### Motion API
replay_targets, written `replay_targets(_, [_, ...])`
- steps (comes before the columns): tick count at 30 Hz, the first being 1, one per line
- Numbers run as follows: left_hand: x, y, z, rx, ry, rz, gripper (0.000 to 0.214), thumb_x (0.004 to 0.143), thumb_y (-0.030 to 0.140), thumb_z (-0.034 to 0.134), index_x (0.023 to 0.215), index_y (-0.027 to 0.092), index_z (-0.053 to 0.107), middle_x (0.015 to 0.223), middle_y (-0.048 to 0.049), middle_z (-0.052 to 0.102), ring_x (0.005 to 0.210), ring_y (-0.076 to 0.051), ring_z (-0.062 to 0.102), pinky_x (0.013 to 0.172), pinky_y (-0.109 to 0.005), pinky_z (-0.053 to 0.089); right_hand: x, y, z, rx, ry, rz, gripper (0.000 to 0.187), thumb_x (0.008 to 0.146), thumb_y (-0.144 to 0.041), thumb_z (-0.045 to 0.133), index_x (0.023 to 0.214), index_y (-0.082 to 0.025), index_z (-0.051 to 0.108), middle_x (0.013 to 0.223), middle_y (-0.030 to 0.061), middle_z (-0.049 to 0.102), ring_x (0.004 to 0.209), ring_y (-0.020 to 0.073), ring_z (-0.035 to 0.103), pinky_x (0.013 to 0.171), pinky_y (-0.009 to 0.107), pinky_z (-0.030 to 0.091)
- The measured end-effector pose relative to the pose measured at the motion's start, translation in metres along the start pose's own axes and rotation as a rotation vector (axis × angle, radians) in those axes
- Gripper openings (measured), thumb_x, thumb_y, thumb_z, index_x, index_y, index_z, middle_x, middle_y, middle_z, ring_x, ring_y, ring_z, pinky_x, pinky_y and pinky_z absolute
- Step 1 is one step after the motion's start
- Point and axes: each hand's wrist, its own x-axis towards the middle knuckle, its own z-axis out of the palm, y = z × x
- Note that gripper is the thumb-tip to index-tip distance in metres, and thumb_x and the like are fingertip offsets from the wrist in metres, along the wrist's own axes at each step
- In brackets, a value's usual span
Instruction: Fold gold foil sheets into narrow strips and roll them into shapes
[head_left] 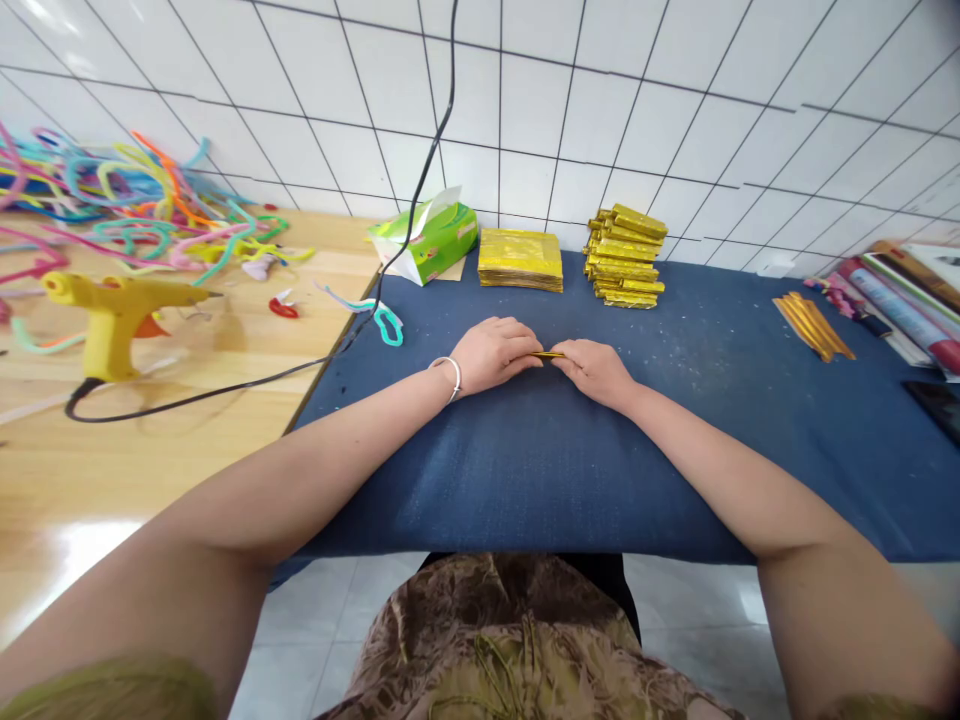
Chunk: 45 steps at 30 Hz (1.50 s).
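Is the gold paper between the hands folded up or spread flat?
Gathered narrow, not spread: only a thin gold strip shows between the left hand and right hand, which pinch it. Folded or rolled: cannot tell.

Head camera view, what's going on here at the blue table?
A person sits at a blue cloth, left hand and right hand pinching a thin gold strip between them, down on the cloth. Behind the hands lie a flat stack of gold sheets and a pile of folded gold pieces. A yellow glue gun stands on the wooden table at left.
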Motion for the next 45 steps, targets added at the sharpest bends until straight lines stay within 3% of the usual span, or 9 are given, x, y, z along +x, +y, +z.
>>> replay_targets(8, [0.0, -0.001, 0.004, -0.028, -0.052, -0.017, 0.033, 0.096, 0.039, 0.04, 0.101, 0.019, 0.065, 0.091, -0.0053, 0.068, 0.086, -0.015, 0.061, 0.081, -0.027, 0.045, -0.001, -0.007, -0.002, -0.092, 0.031, -0.045, 0.041, 0.097, -0.042, 0.03, 0.108, -0.018, 0.061, 0.101, 0.0062, 0.069, 0.092, 0.0182, 0.06, 0.083, 0.029, 0.041])
replay_targets(16, [-0.002, 0.0, 0.003, -0.053, -0.118, -0.04, 0.031, 0.096, 0.038, 0.04, 0.105, 0.02, 0.063, 0.093, -0.0035, 0.067, 0.085, -0.013, 0.062, 0.075, -0.024, 0.045, -0.004, -0.005, 0.0, -0.137, 0.05, -0.062, 0.04, 0.098, -0.04, 0.029, 0.109, -0.018, 0.061, 0.1, 0.0066, 0.069, 0.092, 0.0182, 0.061, 0.082, 0.03, 0.042])
replay_targets(28, [-0.004, -0.004, 0.005, -0.106, -0.173, -0.045, 0.025, 0.095, 0.027, 0.039, 0.107, 0.019, 0.059, 0.095, -0.0038, 0.064, 0.089, -0.013, 0.06, 0.079, -0.023, 0.045, -0.004, -0.004, 0.002, -0.211, 0.013, -0.064, 0.039, 0.099, -0.039, 0.027, 0.107, -0.018, 0.059, 0.091, 0.0064, 0.069, 0.084, 0.0173, 0.061, 0.072, 0.028, 0.04])
replay_targets(37, [-0.004, -0.011, 0.003, -0.1, -0.188, -0.223, 0.028, 0.094, 0.041, 0.042, 0.095, 0.021, 0.061, 0.087, 0.0004, 0.065, 0.077, -0.011, 0.06, 0.069, -0.021, 0.041, -0.003, -0.001, 0.002, -0.161, -0.011, 0.025, 0.038, 0.099, -0.041, 0.026, 0.105, -0.019, 0.057, 0.091, 0.0065, 0.067, 0.082, 0.0172, 0.06, 0.068, 0.027, 0.036])
replay_targets(45, [-0.003, -0.012, 0.001, -0.127, -0.223, -0.218, 0.026, 0.096, 0.033, 0.035, 0.1, 0.019, 0.056, 0.085, -0.0014, 0.063, 0.074, -0.012, 0.058, 0.067, -0.022, 0.04, 0.0, 0.001, -0.001, -0.057, -0.052, 0.061, 0.032, 0.098, -0.036, 0.028, 0.106, -0.02, 0.054, 0.091, 0.0047, 0.066, 0.08, 0.0166, 0.059, 0.067, 0.026, 0.035])
